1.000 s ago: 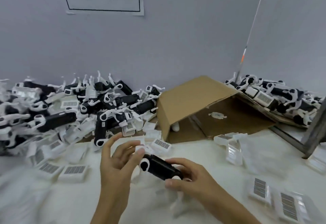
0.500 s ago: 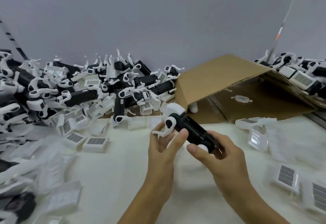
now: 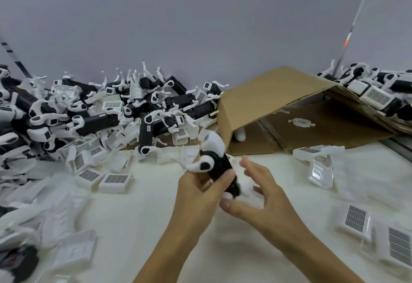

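The left grip, a bare hand, is holding the black-and-white unit at mid-body, with thumb and fingers curling round the black housing. The unit is tilting up and away from the person and hanging just above the surface. The right grip is standing wide, fingers spread and relaxed, holding nothing. Its thumb is lying just beside the white end piece at the lower end of the unit; motion blur is preventing any ruling on contact. A white lever part is sitting at the upper end of the unit, so this unit is appearing fully fitted. The assembly step on it is therefore judged to be finishing or finished, with set-down not yet done. Behind and to the left, a large pile of like units is lying against the wall. A second pile is lying at the right rear, beyond the tipped cardboard box. These are suggesting that a good share of the batch is already assembled. Loose white grid-faced parts are lying on the surface near both grips, and one small white part is lying inside the box. This is indicating that further units are waiting to be built.
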A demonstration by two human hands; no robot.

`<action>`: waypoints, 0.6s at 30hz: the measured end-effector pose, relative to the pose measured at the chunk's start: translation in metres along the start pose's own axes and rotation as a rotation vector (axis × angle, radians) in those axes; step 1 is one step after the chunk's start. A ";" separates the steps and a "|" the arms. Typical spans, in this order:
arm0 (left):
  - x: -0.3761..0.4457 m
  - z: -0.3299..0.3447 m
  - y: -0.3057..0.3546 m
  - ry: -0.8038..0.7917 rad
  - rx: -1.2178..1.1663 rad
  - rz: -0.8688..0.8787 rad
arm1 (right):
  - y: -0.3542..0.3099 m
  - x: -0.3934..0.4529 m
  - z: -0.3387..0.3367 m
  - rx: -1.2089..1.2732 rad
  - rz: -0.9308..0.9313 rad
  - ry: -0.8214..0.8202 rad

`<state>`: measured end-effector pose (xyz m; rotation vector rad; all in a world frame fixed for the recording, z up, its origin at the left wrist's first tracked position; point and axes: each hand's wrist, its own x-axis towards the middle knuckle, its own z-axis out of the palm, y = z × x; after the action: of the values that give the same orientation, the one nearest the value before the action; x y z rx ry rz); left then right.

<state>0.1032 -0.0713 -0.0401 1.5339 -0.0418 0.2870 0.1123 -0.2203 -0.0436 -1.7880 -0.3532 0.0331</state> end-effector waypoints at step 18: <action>-0.004 -0.005 -0.007 -0.131 0.578 0.547 | -0.003 -0.003 0.000 0.046 -0.274 0.178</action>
<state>0.1004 -0.0669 -0.0483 2.0997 -0.5263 0.6740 0.1087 -0.2207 -0.0408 -1.6689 -0.4616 -0.3077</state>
